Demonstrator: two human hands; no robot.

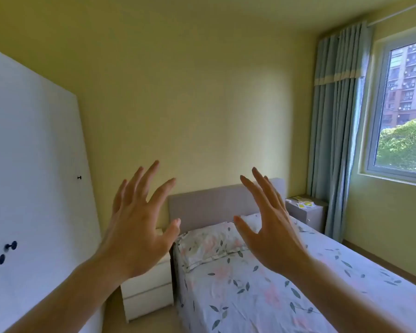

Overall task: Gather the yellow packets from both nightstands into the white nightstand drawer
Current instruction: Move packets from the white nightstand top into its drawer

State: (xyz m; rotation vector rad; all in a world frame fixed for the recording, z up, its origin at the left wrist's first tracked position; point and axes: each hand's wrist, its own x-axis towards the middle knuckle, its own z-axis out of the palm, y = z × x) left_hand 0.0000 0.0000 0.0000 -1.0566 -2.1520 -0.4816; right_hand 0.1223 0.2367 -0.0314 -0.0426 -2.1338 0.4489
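Raising left hand (139, 227) and right hand (271, 227), fingers spread, empty: start pose, likely. Packets (303, 203) lie on far right nightstand (309, 212). White nightstand (149, 287) left of bed (274, 284); drawers closed, top hidden behind left hand.

Bright daylight from the window (404, 111) at right — wide-angle bending at the edges, slight blur.

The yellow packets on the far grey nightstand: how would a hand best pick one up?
The yellow packets lie flat on top of the grey nightstand by the curtain. Probably come from above and pinch one by a free edge, since flat, thin things offer no sides to wrap. Finer detail is too small to tell.
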